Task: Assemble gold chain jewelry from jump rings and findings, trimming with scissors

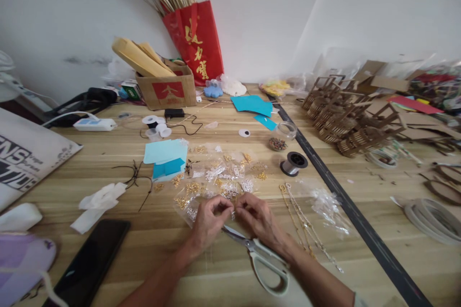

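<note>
My left hand [211,218] and my right hand [257,216] meet at the middle of the wooden table, each with thumb and forefinger pinched together. What they hold between the fingertips is too small to name. Just beyond the fingers lie small clear bags of gold and silver metal findings [228,189]. Scissors [268,266] with pale handles lie under and beside my right hand, blades pointing toward my left hand. Gold and silver chains [309,225] are stretched out to the right of my right forearm. A spool of silver wire [294,164] sits beyond them.
A black phone [91,261] and white tissue [101,201] lie at left. Blue sheets [165,156] lie beyond the bags. Small wooden baskets [345,120] stand at right, past a dark strip [345,196]. A cardboard box [167,88] and red bag [200,43] are at the back.
</note>
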A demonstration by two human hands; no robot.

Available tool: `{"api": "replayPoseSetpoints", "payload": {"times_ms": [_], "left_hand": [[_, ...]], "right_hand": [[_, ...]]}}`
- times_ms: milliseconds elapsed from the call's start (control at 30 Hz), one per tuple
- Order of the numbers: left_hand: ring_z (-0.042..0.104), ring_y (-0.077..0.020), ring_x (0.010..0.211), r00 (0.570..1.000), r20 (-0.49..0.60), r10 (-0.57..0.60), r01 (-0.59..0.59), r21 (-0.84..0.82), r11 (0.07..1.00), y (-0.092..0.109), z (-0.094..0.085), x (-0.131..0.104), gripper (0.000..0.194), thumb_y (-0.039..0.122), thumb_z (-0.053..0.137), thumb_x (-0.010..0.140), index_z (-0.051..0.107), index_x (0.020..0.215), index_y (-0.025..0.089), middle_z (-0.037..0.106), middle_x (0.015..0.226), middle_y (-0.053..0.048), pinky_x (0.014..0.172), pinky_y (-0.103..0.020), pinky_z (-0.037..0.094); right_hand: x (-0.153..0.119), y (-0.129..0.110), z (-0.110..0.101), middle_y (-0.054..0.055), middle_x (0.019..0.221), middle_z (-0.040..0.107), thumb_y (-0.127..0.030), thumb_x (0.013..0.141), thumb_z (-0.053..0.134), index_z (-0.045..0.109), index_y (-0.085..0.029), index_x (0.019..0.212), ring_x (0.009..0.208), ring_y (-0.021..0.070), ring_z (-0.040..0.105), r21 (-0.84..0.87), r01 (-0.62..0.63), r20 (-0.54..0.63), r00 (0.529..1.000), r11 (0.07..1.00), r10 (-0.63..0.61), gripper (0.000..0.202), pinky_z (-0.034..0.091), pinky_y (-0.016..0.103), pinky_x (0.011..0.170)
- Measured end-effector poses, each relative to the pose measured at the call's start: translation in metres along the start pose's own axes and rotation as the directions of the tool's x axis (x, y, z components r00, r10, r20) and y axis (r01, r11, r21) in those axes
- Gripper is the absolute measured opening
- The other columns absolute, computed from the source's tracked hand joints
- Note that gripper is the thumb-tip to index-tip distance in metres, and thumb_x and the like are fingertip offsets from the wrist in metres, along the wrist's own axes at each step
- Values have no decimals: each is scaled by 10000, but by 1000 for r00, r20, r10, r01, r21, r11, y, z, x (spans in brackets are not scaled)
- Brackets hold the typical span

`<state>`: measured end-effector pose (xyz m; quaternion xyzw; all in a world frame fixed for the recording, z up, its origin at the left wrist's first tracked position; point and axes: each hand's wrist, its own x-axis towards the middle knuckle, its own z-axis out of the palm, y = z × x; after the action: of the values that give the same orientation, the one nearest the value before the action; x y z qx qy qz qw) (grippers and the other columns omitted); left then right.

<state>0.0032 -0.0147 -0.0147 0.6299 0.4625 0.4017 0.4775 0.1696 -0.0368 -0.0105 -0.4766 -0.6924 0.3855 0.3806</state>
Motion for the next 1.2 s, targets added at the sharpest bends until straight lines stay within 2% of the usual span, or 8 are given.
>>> {"api": "replayPoseSetpoints", "payload": {"times_ms": [200,300,467,633,800,867,1033,1200], "left_hand": [[578,-128,582,998,11,-69,69,-60,996,-7,-3,2,68,179,620,709,652,666,137,654,627,-13,545,-210,447],[569,-123,571,994,6,-105,105,-108,989,-9,-3,3,75,203,639,701,655,669,137,649,617,-9,534,-208,438],[565,-121,558,991,-19,-135,129,-187,974,-10,-3,6,79,208,673,665,655,650,133,644,598,-8,540,-211,438],[554,-111,553,985,-20,-171,163,-207,965,-7,-4,7,73,200,666,656,655,634,132,634,584,2,542,-202,434],[561,-116,573,983,-29,-180,170,-210,963,-4,-5,7,63,190,665,654,659,632,131,642,600,-3,555,-203,438],[562,-120,576,982,-27,-185,174,-234,957,-5,-5,7,62,192,672,648,659,637,132,641,601,-2,563,-211,448],[565,-123,585,978,-35,-208,192,-263,946,-7,-4,7,79,205,687,643,656,637,133,638,605,-2,583,-225,467],[575,-128,591,972,-32,-232,212,-300,930,-7,-4,8,87,201,703,624,656,641,129,645,611,-7,587,-230,473]], "right_hand": [[0,6,2,7,693,570,-324,884,523,576,-156,893,616,125,511,221,-138,9,990,965,139,176,405,222,548],[0,5,2,9,732,582,-321,876,536,528,-177,1026,564,117,514,238,-118,-61,989,964,136,208,405,221,510],[-3,-1,1,110,1207,443,-236,882,514,505,-213,1098,649,101,546,28,100,-288,954,995,-88,218,442,233,532],[-6,-1,0,77,991,510,-208,869,541,510,-197,1047,580,98,476,-202,237,-228,932,950,-281,181,407,228,488],[-4,-1,1,32,799,558,-225,860,563,552,-177,920,605,123,510,-296,233,-83,960,926,-268,78,415,230,518],[-4,-1,2,43,830,571,-212,873,541,556,-177,931,618,125,537,-289,223,-86,963,931,-257,70,445,234,537],[-7,0,1,141,1230,443,-184,887,514,462,-208,1193,594,80,562,-318,235,-223,923,919,-313,312,500,242,533],[-13,0,-2,129,1153,516,-173,900,512,558,-204,1090,730,140,609,-540,357,-139,855,762,-499,198,508,265,611]]}}
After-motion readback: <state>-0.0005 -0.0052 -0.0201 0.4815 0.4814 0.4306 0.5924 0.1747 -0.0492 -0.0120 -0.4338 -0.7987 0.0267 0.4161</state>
